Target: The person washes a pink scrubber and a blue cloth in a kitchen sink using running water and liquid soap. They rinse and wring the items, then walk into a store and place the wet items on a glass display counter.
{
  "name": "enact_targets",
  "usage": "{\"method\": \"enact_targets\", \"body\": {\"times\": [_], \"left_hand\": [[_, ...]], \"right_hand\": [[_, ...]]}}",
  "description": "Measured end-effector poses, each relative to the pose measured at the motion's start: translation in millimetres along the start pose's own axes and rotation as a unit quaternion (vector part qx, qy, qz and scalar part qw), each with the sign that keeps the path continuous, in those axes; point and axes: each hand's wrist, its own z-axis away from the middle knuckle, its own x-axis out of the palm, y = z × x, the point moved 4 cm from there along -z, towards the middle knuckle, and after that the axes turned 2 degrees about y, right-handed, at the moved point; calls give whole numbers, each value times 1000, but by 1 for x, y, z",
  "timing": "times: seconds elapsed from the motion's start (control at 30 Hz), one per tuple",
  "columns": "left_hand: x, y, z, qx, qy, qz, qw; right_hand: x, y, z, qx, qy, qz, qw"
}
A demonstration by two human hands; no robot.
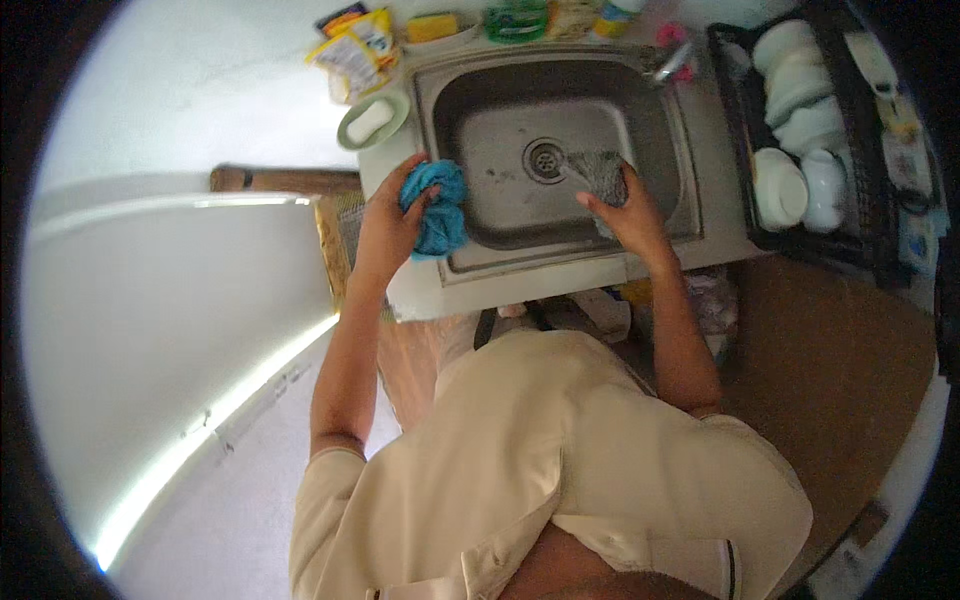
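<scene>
My left hand (393, 215) is closed around a bunched blue cloth (437, 210) at the left rim of the metal sink (432, 75). Over the right part of the basin, my right hand (638, 215) grips a grey cloth (598, 178), which hangs from its fingers. The grey cloth's tip reaches toward the drain (545, 160) at the middle of the sink floor. Some water drops or specks lie on the basin's bottom. The two hands are apart.
Left of the sink, a green dish (350, 130) holds white soap (371, 121). Behind stand yellow packets (355, 55), a sponge (432, 27) and a green bottle (516, 18). A faucet (672, 65) is at the back right, beside a black rack (745, 190) of white dishes (800, 85).
</scene>
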Motion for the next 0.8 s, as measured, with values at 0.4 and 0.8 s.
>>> {"method": "enact_targets", "body": {"times": [0.4, 0.8], "left_hand": [[41, 140, -62, 153, -29, 119, 981], [40, 126, -76, 125, -121, 34, 984]], "right_hand": [[-121, 71, 10, 74, 230, 270, 932], [-83, -87, -18, -117, 14, -246, 962]]}}
